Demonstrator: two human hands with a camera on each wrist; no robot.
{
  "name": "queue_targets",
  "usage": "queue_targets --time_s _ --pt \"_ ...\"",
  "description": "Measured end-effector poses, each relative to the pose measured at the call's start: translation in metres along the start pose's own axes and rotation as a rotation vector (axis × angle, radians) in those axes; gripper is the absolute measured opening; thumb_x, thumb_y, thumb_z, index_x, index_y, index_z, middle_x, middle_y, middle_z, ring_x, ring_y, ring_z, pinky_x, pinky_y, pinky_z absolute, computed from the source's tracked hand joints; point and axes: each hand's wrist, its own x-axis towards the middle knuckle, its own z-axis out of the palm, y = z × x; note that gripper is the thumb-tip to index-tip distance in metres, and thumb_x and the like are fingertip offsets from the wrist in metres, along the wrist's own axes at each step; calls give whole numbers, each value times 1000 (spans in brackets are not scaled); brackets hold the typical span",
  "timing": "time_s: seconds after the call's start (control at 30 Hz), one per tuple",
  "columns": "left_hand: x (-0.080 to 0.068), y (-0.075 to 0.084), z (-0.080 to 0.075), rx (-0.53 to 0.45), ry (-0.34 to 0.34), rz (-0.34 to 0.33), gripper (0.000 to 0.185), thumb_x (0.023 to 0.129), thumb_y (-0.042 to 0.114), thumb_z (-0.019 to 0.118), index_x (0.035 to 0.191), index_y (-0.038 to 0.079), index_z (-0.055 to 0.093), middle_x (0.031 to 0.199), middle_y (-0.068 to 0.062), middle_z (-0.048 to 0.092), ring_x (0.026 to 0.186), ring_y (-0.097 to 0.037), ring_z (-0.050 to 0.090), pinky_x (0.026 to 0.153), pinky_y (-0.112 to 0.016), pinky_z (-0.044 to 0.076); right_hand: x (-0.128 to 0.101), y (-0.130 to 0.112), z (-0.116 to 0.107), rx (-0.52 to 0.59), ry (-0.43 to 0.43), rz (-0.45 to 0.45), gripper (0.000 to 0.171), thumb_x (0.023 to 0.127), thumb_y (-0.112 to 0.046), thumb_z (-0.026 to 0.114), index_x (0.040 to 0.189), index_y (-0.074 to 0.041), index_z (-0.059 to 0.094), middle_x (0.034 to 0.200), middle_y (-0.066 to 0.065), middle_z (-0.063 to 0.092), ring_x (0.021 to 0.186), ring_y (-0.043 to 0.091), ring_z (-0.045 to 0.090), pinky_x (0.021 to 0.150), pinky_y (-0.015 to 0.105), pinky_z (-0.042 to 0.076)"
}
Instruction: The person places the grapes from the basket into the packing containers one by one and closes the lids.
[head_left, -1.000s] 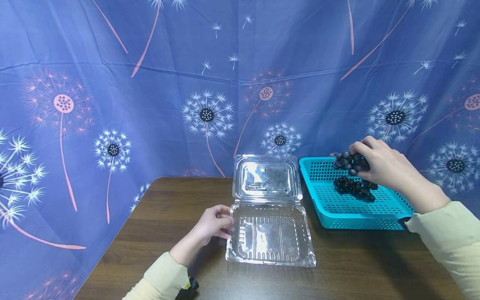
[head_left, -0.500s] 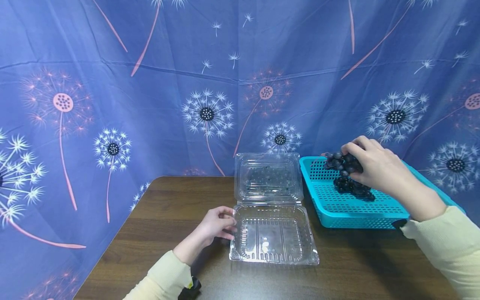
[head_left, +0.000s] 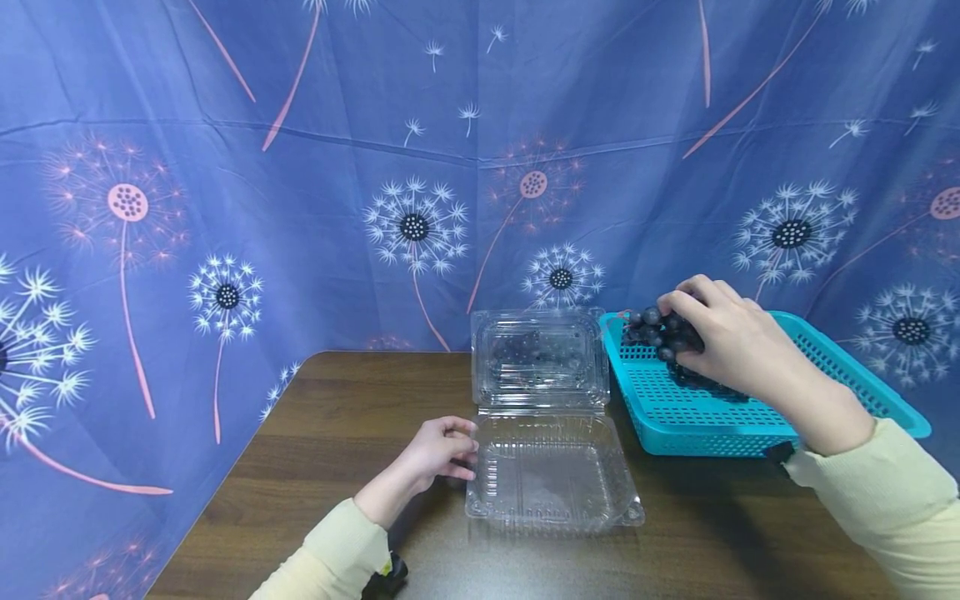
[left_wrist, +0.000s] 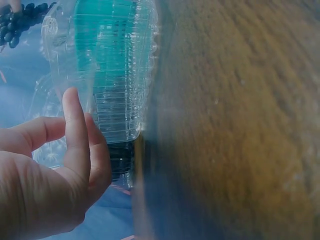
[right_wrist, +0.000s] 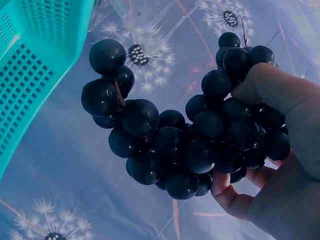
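My right hand [head_left: 731,333] grips a bunch of dark grapes [head_left: 660,329] above the left side of a turquoise mesh basket [head_left: 750,442]. In the right wrist view the bunch of grapes [right_wrist: 170,145] hangs out past the fingers, its stem partly showing. Another dark bunch [head_left: 705,382] lies in the basket, mostly hidden by that hand. A clear plastic clamshell box [head_left: 555,483] stands with its lid [head_left: 540,358] up at the back. My left hand [head_left: 435,454] rests its fairly straight fingers against the left wall of the box; the left wrist view shows these fingers [left_wrist: 75,130] at its rim.
The brown wooden table [head_left: 322,433] carries the box in the middle and the basket on the right. Behind it hangs a blue cloth [head_left: 315,250] with dandelion prints. The basket's left rim is close beside the box.
My right hand has carried the grapes leftward, toward the basket's left rim. The clear box and my left hand have shifted slightly right together.
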Motion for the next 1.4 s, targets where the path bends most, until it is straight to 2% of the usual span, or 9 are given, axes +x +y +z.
queue_targets --time_s 0.23,0.53,0.9,1.13,1.4 --pt "4 -1 0 -10 -3 -11 42 82 0 58 122 -11 48 84 -8 57 72 -18 59 63 -34 59 3 -11 -1 21 25 -15 60 56 -2 83 108 -13 56 107 11 51 89 31 53 54 46 45" --pt "6 -2 0 -23 -5 -31 42 82 0 58 122 -11 49 77 -7 57 65 -14 59 62 -32 59 4 -25 6 56 63 -59 60 54 0 83 106 -12 56 107 12 52 91 32 53 64 49 48" --pt "7 -3 2 -25 3 -28 42 82 0 58 122 -11 49 75 -6 56 62 -13 57 59 -30 58 3 -40 24 114 112 -133 59 52 1 84 102 -10 56 106 11 53 91 29 54 65 45 48" --pt "5 -3 2 -35 -1 -35 42 83 0 59 122 -11 49 75 -6 55 61 -12 57 58 -29 58 2 -48 35 143 130 -173 60 51 -2 85 103 -10 57 108 13 55 94 30 55 69 47 50" --pt "3 -2 3 -40 7 -41 43 83 0 59 123 -10 49 77 -6 54 62 -12 57 59 -29 58 3 -58 47 175 156 -235 61 50 -1 84 105 -10 59 109 13 55 92 28 54 64 43 47"
